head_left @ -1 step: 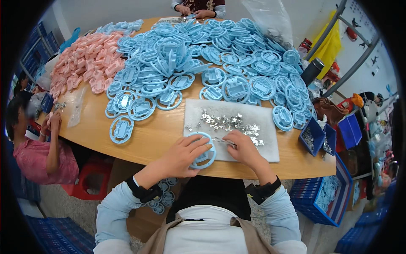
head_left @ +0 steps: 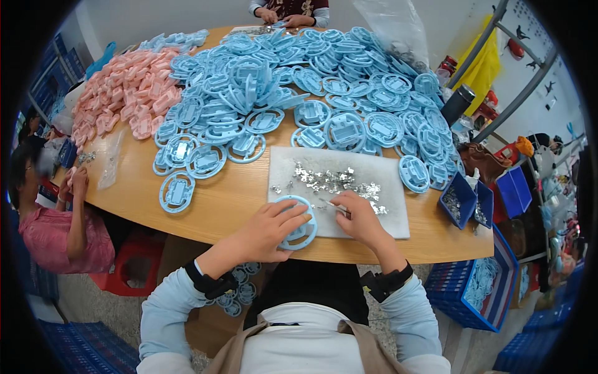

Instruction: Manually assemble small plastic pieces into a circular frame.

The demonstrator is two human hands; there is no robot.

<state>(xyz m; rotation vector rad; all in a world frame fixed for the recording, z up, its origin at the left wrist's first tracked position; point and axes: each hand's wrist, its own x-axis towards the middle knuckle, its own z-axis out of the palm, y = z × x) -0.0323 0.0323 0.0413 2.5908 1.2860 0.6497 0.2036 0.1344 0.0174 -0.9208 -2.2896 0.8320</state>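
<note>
Head view: left hand (head_left: 265, 232) lies over a light-blue round plastic frame (head_left: 298, 225) at the near edge of the desk (head_left: 218, 199), fingers curled on its rim & clamped on it, holding it flat, half on the grey mat (head_left: 374, 181). Right hand (head_left: 361, 218) sits just beside the frame on the mat, thumb & forefinger pinched together on what looks like a small metal clip (head_left: 333, 207); too small to be sure. More shiny metal clips (head_left: 330, 181) lie scattered across the mat beyond both hands.

Step in hand, as I judge it: fitting a metal bit into the frame, w/ the left hand steadying. Next move prob. calls for lining the clip up w/ a slot in the frame & pressing in, left grip kept firm so the frame doesn't slide off the mat edge.

Beyond the mat: big heap of blue frames (head_left: 299, 81), pink ones (head_left: 124, 93) far left, small blue bins (head_left: 464, 202) at right. Other people sit at the left and far side.
</note>
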